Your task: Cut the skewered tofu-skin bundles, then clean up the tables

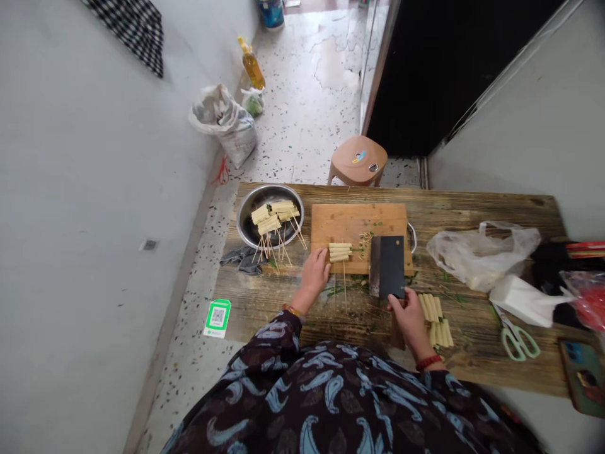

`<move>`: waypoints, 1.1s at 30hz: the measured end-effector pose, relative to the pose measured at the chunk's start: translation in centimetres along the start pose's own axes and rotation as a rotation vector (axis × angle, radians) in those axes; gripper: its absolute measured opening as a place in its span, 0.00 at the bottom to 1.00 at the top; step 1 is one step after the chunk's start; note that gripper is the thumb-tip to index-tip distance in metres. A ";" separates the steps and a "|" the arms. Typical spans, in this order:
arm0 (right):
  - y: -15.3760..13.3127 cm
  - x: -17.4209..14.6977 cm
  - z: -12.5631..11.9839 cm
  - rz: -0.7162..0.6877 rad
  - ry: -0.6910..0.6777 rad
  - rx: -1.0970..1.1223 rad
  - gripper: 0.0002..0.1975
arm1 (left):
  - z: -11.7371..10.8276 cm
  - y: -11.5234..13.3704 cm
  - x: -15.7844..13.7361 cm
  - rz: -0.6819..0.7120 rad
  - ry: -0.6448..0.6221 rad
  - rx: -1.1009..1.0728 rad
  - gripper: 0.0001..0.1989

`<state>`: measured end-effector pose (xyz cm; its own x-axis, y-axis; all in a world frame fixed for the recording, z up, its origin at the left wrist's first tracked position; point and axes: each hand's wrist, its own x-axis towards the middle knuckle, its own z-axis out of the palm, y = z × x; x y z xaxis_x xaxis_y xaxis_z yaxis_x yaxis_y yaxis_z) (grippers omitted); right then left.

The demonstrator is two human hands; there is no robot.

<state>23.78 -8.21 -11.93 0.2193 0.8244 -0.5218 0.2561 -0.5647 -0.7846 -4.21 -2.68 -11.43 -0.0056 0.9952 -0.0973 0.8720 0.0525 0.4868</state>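
Note:
My right hand is wrapped round the handle of a dark, broad-bladed cleaver, whose blade lies over the right part of the wooden cutting board. My left hand is at the board's left front edge, its fingers extended at the left end of some pale yellow rolls. Two thin sticks run from these rolls toward me. Whether the fingertips press on the rolls is hard to see. More pale rolls lie in a stack on the table right of my right hand. Green scraps and trimmed ends are scattered on the board.
A steel bowl holds skewered rolls, a grey cloth beside it. On the wooden table's right are a plastic bag, scissors and a phone. Beyond the table stand a stool and a sack.

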 end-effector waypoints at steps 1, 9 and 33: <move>-0.7 -0.3 0.1 -0.006 -0.029 -0.001 0.24 | 0.0 0.4 0.1 0.059 -0.029 0.039 0.27; -4.8 -2.2 2.6 -0.211 -0.080 -0.145 0.21 | 1.5 1.9 1.8 0.316 -0.228 0.268 0.40; -6.2 -1.5 6.6 -0.518 -0.077 -0.506 0.15 | 2.3 1.4 1.6 0.326 -0.206 0.280 0.41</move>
<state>15.62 -5.72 -8.52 -0.1103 0.9806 -0.1619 0.7171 -0.0343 -0.6962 -1.92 -1.16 -12.88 0.3626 0.9178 -0.1619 0.9108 -0.3122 0.2702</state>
